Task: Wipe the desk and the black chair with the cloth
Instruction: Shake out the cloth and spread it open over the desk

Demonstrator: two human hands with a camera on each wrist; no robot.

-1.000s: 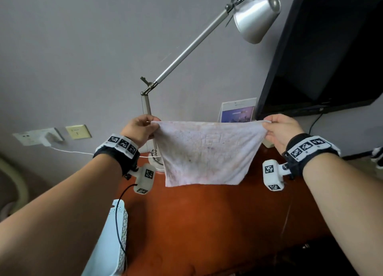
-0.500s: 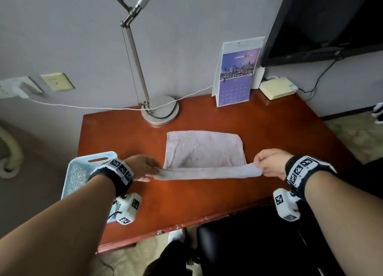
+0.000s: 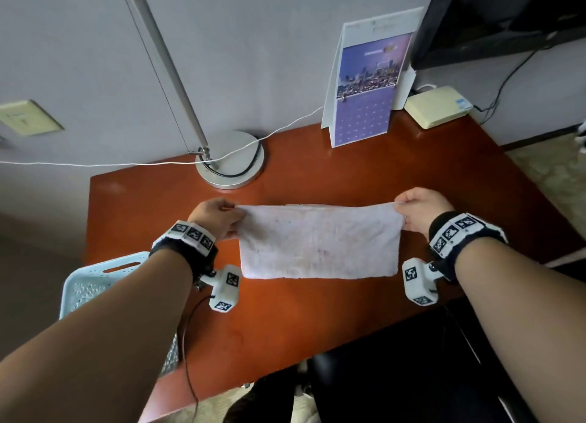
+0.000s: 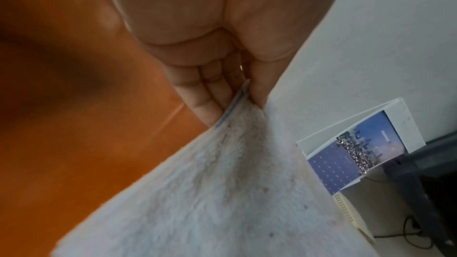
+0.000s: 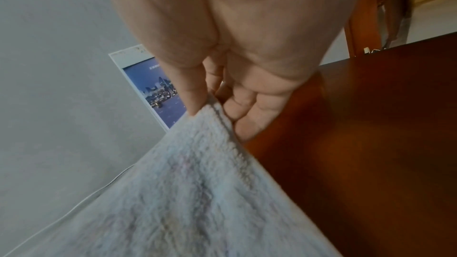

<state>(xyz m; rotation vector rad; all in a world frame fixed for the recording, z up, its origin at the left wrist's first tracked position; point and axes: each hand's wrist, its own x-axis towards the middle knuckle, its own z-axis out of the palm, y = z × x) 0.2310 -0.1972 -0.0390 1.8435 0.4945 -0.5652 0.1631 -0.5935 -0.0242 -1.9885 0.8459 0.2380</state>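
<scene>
A pale, stained cloth (image 3: pixel 318 241) lies folded in half over the middle of the red-brown desk (image 3: pixel 317 321). My left hand (image 3: pixel 218 218) pinches its far left corner between thumb and fingers (image 4: pixel 210 105). My right hand (image 3: pixel 418 211) pinches the far right corner, thumb (image 5: pixel 193 93) on top. The cloth (image 4: pixel 222 192) (image 5: pixel 185 192) stretches taut between the two hands along its far edge. The black chair (image 3: pixel 412 375) stands tucked under the desk's near edge, at the lower right of the head view.
A silver lamp base (image 3: pixel 230 159) with a white cable sits at the back of the desk. A purple desk calendar (image 3: pixel 364 86) and a cream box (image 3: pixel 437 105) stand at the back right, under a dark screen (image 3: pixel 507 16). A light blue basket (image 3: pixel 95 283) hangs off the desk's left side.
The cloth was held up in the air, then laid on the desk. Both hands have since carried its near edge away from me, folding it in half.
</scene>
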